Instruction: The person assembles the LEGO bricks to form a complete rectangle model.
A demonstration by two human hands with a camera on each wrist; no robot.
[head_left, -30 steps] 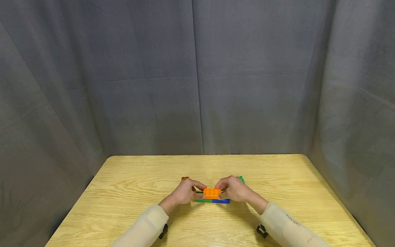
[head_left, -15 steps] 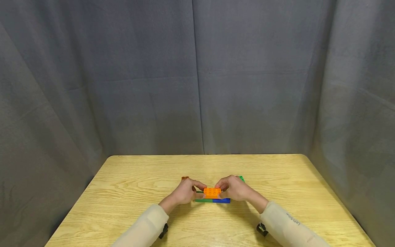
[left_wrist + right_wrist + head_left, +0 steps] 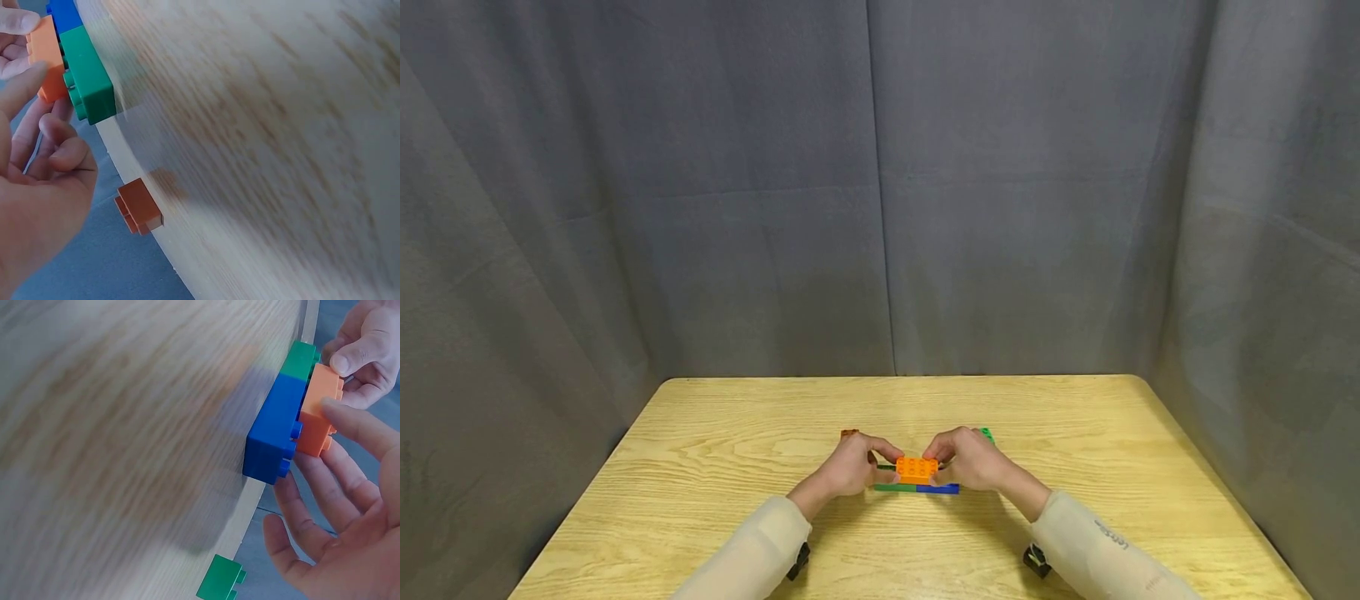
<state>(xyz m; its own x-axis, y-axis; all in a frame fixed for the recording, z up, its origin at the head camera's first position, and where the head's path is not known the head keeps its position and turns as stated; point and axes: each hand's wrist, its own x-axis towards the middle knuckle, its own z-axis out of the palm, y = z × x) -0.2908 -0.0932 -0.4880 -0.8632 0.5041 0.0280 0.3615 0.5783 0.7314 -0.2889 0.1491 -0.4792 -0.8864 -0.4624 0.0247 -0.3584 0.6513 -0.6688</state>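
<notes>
Held between both hands is an orange toy building brick (image 3: 917,468), studs up, close over the studs of a green brick (image 3: 90,75) and a blue brick (image 3: 273,431) that stand end to end on the table. My left hand (image 3: 852,465) pinches its left end, thumb on the near side and index finger on the far side. At the other end my right hand (image 3: 973,458) pinches it the same way. In the right wrist view, a narrow dark gap shows between the orange brick and the blue one. The other fingers of both hands reach behind the bricks.
Beyond my left hand lies a small brown brick (image 3: 139,206) on the wooden table (image 3: 737,450). A small green brick (image 3: 219,577) lies beyond my right hand, partly hidden by it in the head view. Grey curtains (image 3: 880,208) hang around the table's back and sides.
The orange brick has shifted very slightly to the right over the green and blue bricks. Both hands keep the same pinch on it.
</notes>
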